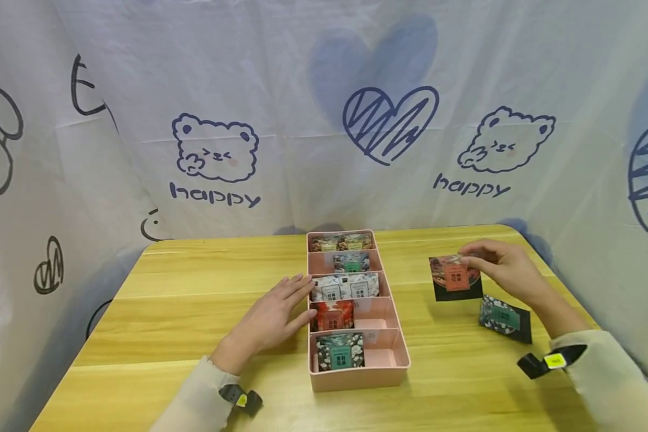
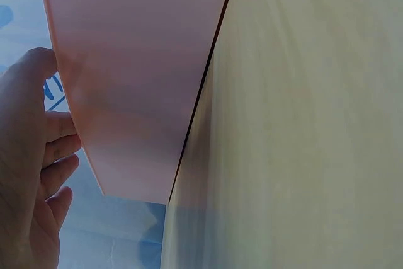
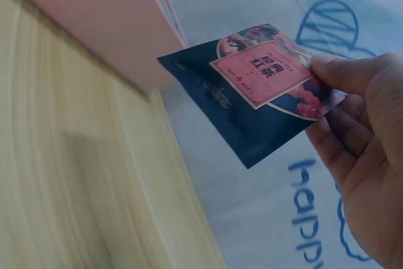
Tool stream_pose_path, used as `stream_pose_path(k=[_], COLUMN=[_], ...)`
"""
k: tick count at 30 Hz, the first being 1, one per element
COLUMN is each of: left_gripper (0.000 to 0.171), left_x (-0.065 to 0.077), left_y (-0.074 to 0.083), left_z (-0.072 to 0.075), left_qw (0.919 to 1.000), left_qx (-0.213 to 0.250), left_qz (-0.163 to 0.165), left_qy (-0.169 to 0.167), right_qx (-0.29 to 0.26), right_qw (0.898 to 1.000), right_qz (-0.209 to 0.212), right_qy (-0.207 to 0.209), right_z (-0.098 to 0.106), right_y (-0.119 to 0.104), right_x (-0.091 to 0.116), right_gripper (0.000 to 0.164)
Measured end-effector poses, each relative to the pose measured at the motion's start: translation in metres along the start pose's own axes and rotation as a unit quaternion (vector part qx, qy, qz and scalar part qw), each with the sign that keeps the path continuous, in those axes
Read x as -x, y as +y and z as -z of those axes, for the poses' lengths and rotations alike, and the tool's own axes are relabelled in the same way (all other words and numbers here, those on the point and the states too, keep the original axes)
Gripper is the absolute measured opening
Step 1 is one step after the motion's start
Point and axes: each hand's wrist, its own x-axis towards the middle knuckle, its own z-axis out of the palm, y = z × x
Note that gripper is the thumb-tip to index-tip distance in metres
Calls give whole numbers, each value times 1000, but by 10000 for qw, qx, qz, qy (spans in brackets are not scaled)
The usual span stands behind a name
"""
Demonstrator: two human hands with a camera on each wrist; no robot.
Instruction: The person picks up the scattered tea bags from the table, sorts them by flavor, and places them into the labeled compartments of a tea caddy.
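My right hand (image 1: 510, 270) pinches a dark tea bag sachet with a red label (image 1: 456, 278) by its upper edge, held above the table right of the box. In the right wrist view the thumb lies over one end of this sachet (image 3: 252, 86). My left hand (image 1: 272, 312) rests its fingertips on the left rim of a pink divided box (image 1: 359, 379), fingers fairly straight. The left wrist view shows those fingers along the box's outer wall (image 2: 138, 80). Below the right hand, a green-labelled sachet (image 1: 504, 320) lies on the table.
Within the box's compartments, front to back, are a green-labelled sachet (image 1: 340, 351), a red sachet (image 1: 332, 316), two white sachets (image 1: 345, 287), a blue-green sachet (image 1: 351, 262) and two yellow-labelled sachets (image 1: 341, 242). Behind the wooden table (image 1: 194, 288) hangs a printed white curtain (image 1: 302, 150).
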Motion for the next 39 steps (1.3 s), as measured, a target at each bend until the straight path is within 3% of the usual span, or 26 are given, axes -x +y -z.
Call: stream_pose_path(k=[7,27,39], left_gripper=[68,70,69], left_x=[0,0,0], left_y=[-1,-1,0], left_z=[-1,-1,-1], left_qw=[10000,10000,10000], left_qx=[-39,-33,-58], left_qz=[-27,-28,-24], left_qy=[46,53,67], right_qx=[-529,-1663,-1776], right_qw=[9984,9852,9803], right_qz=[171,-46,-251], right_qy=[-32,-416,-824], right_z=[-17,-62,-92], right_y=[-15,-45,-57], right_x=[-6,-20,-31], right_gripper=[15,16,17])
